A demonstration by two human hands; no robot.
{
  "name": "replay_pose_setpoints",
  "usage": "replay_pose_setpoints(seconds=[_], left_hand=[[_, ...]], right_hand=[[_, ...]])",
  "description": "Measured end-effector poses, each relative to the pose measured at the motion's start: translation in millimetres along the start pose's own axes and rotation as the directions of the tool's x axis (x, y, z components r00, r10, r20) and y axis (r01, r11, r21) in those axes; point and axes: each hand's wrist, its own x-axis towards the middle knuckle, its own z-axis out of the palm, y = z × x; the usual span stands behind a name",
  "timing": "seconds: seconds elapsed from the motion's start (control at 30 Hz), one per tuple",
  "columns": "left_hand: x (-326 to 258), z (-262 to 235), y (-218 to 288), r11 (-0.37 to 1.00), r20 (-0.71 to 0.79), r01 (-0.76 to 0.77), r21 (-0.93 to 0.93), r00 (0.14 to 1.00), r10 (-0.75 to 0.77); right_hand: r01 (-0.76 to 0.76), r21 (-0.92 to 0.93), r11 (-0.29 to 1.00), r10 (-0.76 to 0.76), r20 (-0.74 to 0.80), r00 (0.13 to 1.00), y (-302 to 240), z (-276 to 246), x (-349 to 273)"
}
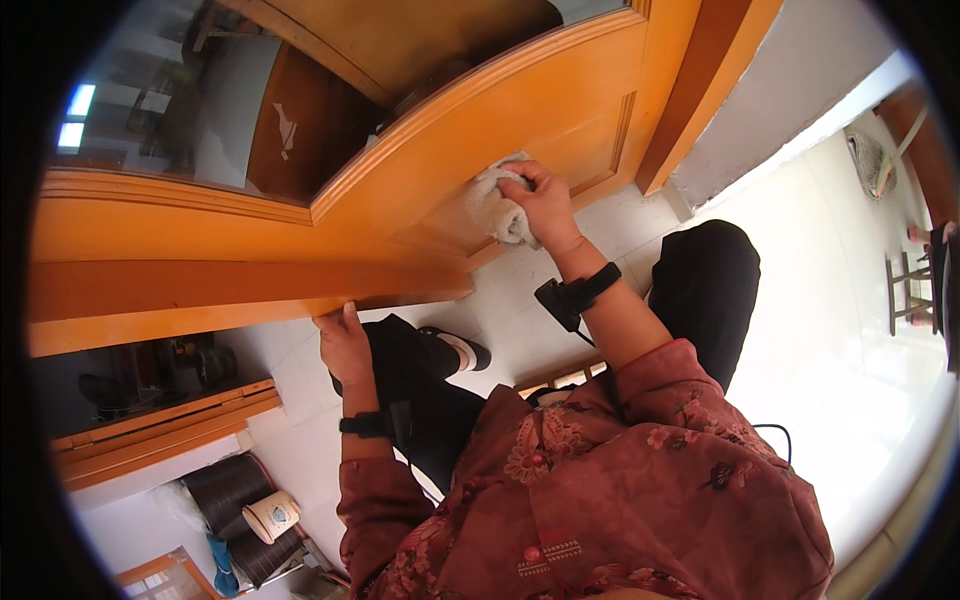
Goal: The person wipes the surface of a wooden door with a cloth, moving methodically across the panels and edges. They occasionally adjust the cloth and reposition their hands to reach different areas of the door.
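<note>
Right hand [543, 205], at 12 o'clock of the torso, is clenched round a bunched pale cloth [497, 208], pressing it flat against the lower panel of the orange wooden door [560, 110]; the grip looks suited to rubbing. Left hand [343, 345], at 10 o'clock, rests fingers released on the door's bottom edge, likely steadying it. Both wrists carry black strapped devices. Behind the glass pane [180, 100] the shapes are murky. Small cup [272, 516] at 8 o'clock, detail unclear.

Pale tiled floor [830, 330], white wall [790, 70], wooden stool [908, 290].
</note>
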Motion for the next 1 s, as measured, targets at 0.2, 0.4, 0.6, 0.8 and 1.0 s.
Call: replay_pose_setpoints(seconds=[0.2,0.4,0.6,0.8,1.0], left_hand=[[-0.1,-0.6,-0.4,0.999,0.009,0.011,-0.032,1.000,-0.011],[-0.8,-1.0,-1.9,1.000,0.006,0.000,-0.022,1.000,0.000],[0.0,1.5,-2.5,0.998,-0.005,-0.012,-0.067,1.000,0.011],[-0.7,1.2,-3.5,0.995,-0.005,-0.007,-0.096,1.000,0.007],[-0.2,3.0,-5.4,0.992,0.015,0.020,-0.125,1.000,-0.019]], right_hand=[[0.005,0.089,0.996,0.015,-0.228,0.973,-16.3,-49.5,22.8],[0.282,0.377,0.882,-0.050,-0.521,0.852,-32.9,-93.9,51.7],[0.293,0.311,0.904,-0.115,-0.484,0.867,-17.1,-67.1,43.5],[0.243,0.153,0.958,-0.159,-0.423,0.892,-3.1,-38.6,27.1],[0.204,0.013,0.979,-0.189,-0.310,0.932,11.5,1.9,1.4]])
